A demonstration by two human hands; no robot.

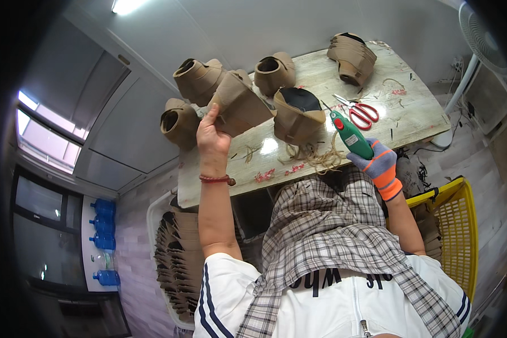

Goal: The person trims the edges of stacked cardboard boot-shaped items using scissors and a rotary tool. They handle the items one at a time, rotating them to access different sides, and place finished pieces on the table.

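My bare left hand (213, 137), with a red bracelet at the wrist, is closed on a tan shoe upper (239, 104), tilted above the table. The thumb lies along its near side; the other fingers are mostly hidden behind it. My right hand (377, 160), in a grey and orange glove, grips a green handheld tool (352, 136) with a red part and a thin tip pointing up and left. That tip is beside another tan shoe upper (299, 117) with a black lining, standing on the table. Red-handled scissors (363, 114) lie just beyond the tool, blades parted.
More tan uppers (180, 124) stand at the table's left and back, with a nested stack (352, 59) far right. Loose cord trimmings (321, 159) lie near the front edge of the worn table (208, 183). A yellow basket (459, 225) and a white bin (154, 217) flank my lap.
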